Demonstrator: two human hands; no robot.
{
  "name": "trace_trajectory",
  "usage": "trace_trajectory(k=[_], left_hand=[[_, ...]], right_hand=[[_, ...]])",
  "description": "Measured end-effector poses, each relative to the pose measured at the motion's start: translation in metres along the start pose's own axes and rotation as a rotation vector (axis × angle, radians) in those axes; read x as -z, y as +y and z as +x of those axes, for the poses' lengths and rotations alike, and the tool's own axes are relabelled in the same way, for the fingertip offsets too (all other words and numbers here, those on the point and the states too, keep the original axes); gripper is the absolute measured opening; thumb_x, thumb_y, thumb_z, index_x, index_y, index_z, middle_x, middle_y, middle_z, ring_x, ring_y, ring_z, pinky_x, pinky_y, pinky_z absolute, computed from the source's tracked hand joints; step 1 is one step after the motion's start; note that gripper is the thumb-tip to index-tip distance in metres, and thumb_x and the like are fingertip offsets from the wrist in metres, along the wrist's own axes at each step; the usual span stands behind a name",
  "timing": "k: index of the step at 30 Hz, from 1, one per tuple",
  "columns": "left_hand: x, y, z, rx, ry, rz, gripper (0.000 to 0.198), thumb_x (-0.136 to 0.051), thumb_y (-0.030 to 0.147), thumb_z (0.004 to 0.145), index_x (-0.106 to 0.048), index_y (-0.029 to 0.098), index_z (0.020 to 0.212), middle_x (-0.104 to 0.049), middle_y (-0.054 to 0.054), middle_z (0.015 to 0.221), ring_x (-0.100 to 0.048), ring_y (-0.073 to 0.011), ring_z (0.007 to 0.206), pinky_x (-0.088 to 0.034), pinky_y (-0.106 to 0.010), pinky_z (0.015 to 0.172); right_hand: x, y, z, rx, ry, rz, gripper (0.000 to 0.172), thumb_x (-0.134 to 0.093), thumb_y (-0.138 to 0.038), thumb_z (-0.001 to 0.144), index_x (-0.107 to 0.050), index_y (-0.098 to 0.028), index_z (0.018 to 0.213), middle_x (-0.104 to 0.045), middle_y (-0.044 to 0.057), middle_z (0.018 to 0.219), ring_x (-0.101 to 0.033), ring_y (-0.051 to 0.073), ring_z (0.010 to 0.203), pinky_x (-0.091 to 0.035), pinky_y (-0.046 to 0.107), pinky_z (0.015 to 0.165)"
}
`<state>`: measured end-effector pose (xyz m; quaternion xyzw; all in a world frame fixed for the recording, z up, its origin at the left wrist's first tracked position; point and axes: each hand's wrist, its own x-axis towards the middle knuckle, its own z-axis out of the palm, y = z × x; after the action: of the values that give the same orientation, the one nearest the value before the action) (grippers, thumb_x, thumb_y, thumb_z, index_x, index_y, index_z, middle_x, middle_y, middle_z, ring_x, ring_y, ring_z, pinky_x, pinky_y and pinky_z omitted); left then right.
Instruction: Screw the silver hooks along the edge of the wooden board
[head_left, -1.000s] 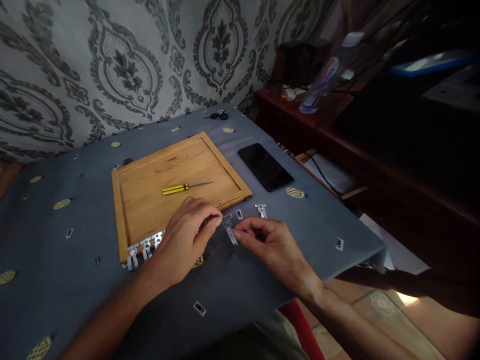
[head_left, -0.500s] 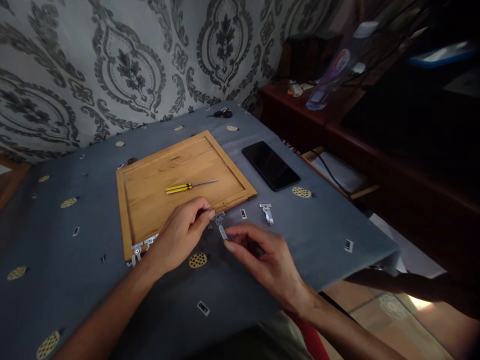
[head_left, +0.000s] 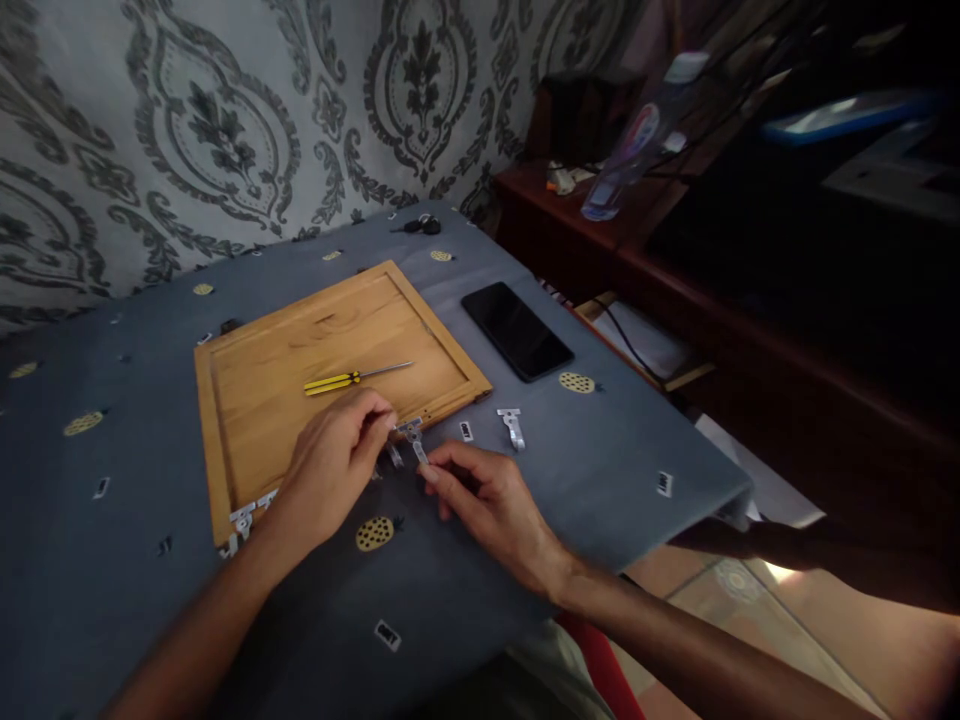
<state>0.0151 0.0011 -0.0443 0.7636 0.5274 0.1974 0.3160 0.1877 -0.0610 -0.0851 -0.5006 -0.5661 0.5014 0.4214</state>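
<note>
My right hand [head_left: 495, 505] pinches the lower end of a silver metal hinge [head_left: 416, 440] between thumb and fingers. The hinge's wide plate is at the near edge of a framed wooden panel [head_left: 285, 335], close to the right corner. My left hand [head_left: 334, 460] is closed in a pinch just left of that plate; whatever sits between its fingertips is too small to make out. Below the left fingertips, another metal piece [head_left: 394, 455] shows in part. On the panel lies a screwdriver [head_left: 330, 383] with a yellow and black handle. My left forearm partly covers several hinges [head_left: 241, 520] at the panel's near left corner.
A loose hinge [head_left: 513, 428] lies right of my hands on the blue patterned tablecloth [head_left: 465, 610]. Beyond it is a black phone [head_left: 517, 330]. Keys [head_left: 420, 225] rest at the back. A plastic bottle [head_left: 626, 150] stands on the dark red furniture [head_left: 540, 205] to the right.
The view has swung slightly to the right. My right fingers have come closer to my left hand and grip the hinge more firmly, its plate now nearer the panel's edge.
</note>
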Motion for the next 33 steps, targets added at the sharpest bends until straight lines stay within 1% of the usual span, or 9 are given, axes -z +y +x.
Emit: trace_trajectory(k=[4,8,11,15,18,21,24,30,33], left_hand=[[0.004,-0.011,-0.001,-0.062,0.09,0.006,0.022,-0.045,0.032,0.096,-0.063,0.02,0.092,-0.065,-0.001,0.083,-0.058,-0.015,0.074,-0.044,-0.028,0.067],[0.005,-0.023,-0.004,-0.051,0.128,-0.015,0.02,-0.048,0.032,0.095,-0.065,0.021,0.097,-0.068,-0.002,0.084,-0.06,-0.0156,0.072,-0.046,-0.028,0.064],[0.004,-0.028,-0.005,-0.069,0.132,-0.015,0.018,-0.05,0.03,0.094,-0.065,0.022,0.098,-0.069,-0.003,0.085,-0.063,-0.0176,0.078,-0.048,-0.029,0.064],[0.002,-0.031,-0.003,-0.075,0.126,0.026,0.02,-0.047,0.028,0.095,-0.065,0.021,0.099,-0.071,-0.005,0.093,-0.065,-0.0202,0.091,-0.05,-0.031,0.07],[0.0,-0.034,-0.003,-0.085,0.132,0.053,0.022,-0.044,0.027,0.096,-0.065,0.02,0.099,-0.07,-0.005,0.097,-0.065,-0.0197,0.091,-0.05,-0.034,0.076],[-0.001,-0.036,-0.003,-0.097,0.143,0.076,0.02,-0.044,0.025,0.096,-0.064,0.02,0.099,-0.07,-0.005,0.097,-0.064,-0.019,0.092,-0.05,-0.037,0.082],[-0.001,-0.035,-0.003,-0.098,0.128,0.081,0.02,-0.044,0.023,0.097,-0.064,0.02,0.1,-0.069,-0.005,0.098,-0.062,-0.0185,0.094,-0.049,-0.038,0.086],[-0.003,-0.031,-0.003,-0.157,0.077,0.089,0.023,-0.044,0.017,0.097,-0.066,0.018,0.099,-0.068,-0.005,0.095,-0.06,-0.0184,0.092,-0.048,-0.037,0.084],[-0.004,-0.03,-0.004,-0.162,0.047,0.09,0.024,-0.044,0.015,0.096,-0.067,0.018,0.103,-0.068,-0.005,0.096,-0.061,-0.0195,0.095,-0.049,-0.039,0.085]], right_hand=[[0.001,0.006,0.005,-0.042,0.006,0.034,0.026,-0.055,-0.035,0.093,-0.059,-0.019,0.074,-0.054,-0.004,0.058,-0.051,0.009,0.052,-0.041,0.022,0.053],[0.002,0.007,0.006,-0.046,0.004,0.039,0.025,-0.055,-0.034,0.092,-0.059,-0.019,0.073,-0.054,-0.005,0.058,-0.051,0.009,0.052,-0.041,0.022,0.053],[0.001,0.007,0.006,-0.051,0.009,0.04,0.025,-0.054,-0.034,0.092,-0.059,-0.019,0.074,-0.054,-0.004,0.06,-0.051,0.008,0.052,-0.041,0.023,0.053],[0.0,0.01,0.007,-0.06,0.015,0.04,0.024,-0.053,-0.034,0.092,-0.059,-0.019,0.074,-0.054,-0.004,0.06,-0.051,0.008,0.052,-0.04,0.023,0.053],[-0.001,0.011,0.008,-0.06,0.017,0.018,0.024,-0.053,-0.034,0.092,-0.059,-0.019,0.075,-0.054,-0.004,0.059,-0.051,0.009,0.052,-0.039,0.024,0.053],[0.0,0.012,0.008,-0.047,0.021,-0.001,0.023,-0.053,-0.034,0.093,-0.06,-0.019,0.076,-0.054,-0.004,0.058,-0.051,0.01,0.052,-0.04,0.024,0.054],[0.0,0.012,0.008,-0.035,0.018,-0.022,0.023,-0.052,-0.033,0.093,-0.06,-0.019,0.076,-0.054,-0.004,0.056,-0.051,0.01,0.053,-0.04,0.024,0.055],[-0.002,0.012,0.011,-0.047,-0.002,-0.063,0.024,-0.053,-0.033,0.093,-0.061,-0.02,0.075,-0.055,-0.004,0.054,-0.053,0.011,0.053,-0.04,0.025,0.057],[-0.003,0.011,0.015,-0.044,-0.017,-0.093,0.025,-0.053,-0.033,0.093,-0.062,-0.019,0.075,-0.056,-0.004,0.054,-0.054,0.011,0.053,-0.04,0.025,0.058]])
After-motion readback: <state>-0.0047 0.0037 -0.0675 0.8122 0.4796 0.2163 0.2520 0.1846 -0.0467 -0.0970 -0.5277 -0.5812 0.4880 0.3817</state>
